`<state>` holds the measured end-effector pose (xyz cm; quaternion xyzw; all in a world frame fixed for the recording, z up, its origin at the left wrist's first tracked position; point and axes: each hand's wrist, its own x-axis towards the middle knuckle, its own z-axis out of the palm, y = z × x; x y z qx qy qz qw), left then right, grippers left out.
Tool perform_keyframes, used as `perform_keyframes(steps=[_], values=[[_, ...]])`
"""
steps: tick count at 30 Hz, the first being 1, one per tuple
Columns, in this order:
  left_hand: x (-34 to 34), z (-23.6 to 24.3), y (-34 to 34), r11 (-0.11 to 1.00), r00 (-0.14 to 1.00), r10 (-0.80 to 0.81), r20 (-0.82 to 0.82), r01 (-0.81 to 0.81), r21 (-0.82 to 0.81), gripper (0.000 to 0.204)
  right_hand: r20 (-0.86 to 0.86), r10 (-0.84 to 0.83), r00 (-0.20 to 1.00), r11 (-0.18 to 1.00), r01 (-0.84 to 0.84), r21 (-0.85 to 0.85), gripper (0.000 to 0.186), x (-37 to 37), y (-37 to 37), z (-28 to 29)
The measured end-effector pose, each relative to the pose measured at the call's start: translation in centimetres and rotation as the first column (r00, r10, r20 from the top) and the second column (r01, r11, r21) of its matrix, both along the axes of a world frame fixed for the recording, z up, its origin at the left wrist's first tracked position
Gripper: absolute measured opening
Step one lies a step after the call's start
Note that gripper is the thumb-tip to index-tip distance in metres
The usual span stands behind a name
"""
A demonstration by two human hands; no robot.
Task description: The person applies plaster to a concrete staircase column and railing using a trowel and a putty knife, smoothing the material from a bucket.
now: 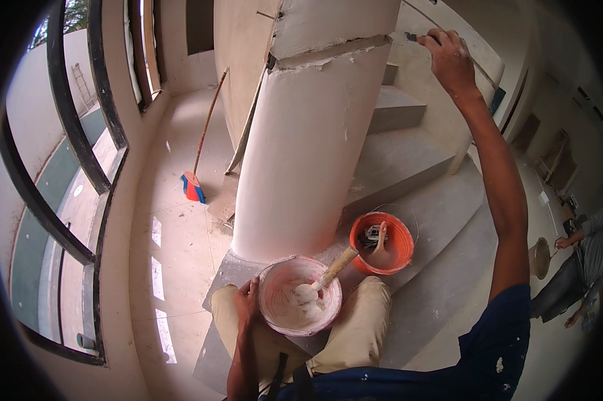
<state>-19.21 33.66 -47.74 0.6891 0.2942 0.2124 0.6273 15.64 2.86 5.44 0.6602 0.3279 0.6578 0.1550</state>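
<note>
Between my knees rests a pinkish bowl (269, 313), coated inside with white paste. My left hand (247, 302) grips its left side, fingers at the rim. A wooden-handled tool (340, 264) leans in the bowl, its rounded end covered in paste. Raised at the upper right, my right hand (452, 61) is closed on a small dark scraper (412, 37), held near the pale wall beside the stairs. The grip hides much of the scraper. Just right of the bowl stands an orange bucket (408, 252) with a brush (381, 246) and other tools inside.
A broad white column (301, 154) with a cracked upper joint rises ahead. Grey stairs (401, 150) climb on its right. A broom (193, 187) leans at the left, near dark-framed windows (54, 214). Another person (575, 267) is at the far right, holding a round pan (540, 258).
</note>
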Motion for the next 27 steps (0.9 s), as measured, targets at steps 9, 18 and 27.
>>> perform_keyframes(steps=[9,18,27], values=[[-0.8,-0.3,0.9,0.998,0.996,0.013,-0.091,-0.008,0.057,0.052,-0.848,0.509,0.15,0.857,-0.182,0.483,0.029,-17.0,-0.6,-22.8],[-0.4,4.4,-5.3,0.966,0.994,-0.097,-0.055,0.107,0.235,0.041,-0.913,0.14,-0.383,0.96,-0.175,0.221,0.022,-28.5,2.4,-49.5],[0.3,6.0,-6.4,0.933,0.993,-0.082,-0.088,0.107,0.344,0.038,-0.972,0.059,-0.227,0.988,-0.128,0.09,0.019,-29.5,4.8,-55.6]])
